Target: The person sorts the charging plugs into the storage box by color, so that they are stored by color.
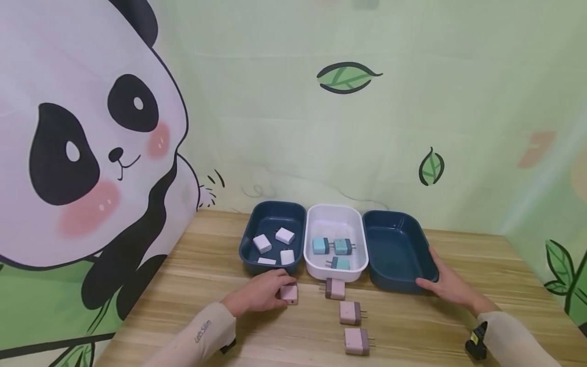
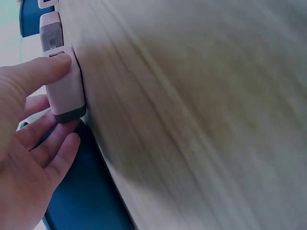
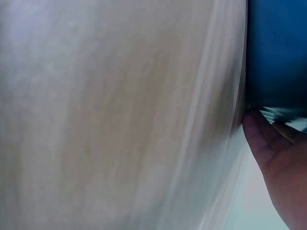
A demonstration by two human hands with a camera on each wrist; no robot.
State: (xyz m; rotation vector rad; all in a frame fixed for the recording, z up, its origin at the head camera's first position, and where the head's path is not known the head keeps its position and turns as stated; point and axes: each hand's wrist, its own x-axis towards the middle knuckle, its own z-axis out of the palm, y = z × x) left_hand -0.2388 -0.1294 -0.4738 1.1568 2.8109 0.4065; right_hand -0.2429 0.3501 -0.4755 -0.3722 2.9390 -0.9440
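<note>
Just left of lower centre in the head view, we see the left hand (image 1: 259, 292) pinching a pink charger (image 1: 289, 295), just below the left blue tray (image 1: 279, 215). The left wrist view shows the thumb on its port end and fingertips at the dark end; the prongs are hidden from us. We judge it light, stiff and rather smooth, best taken by its flat sides, clear of the prongs. In that tray, the near wall cuts off one white charger (image 1: 267, 261).

Further right, three loose pink chargers (image 1: 350, 313) run down the lower centre; we cannot tell whether the topmost touches the white tray (image 1: 337, 274).

At lower right, the right hand (image 1: 451, 289) spans the near corner of the right blue tray (image 1: 396, 250); with its fingers partly hidden, we cannot tell whether it grips or merely rests there.
</note>
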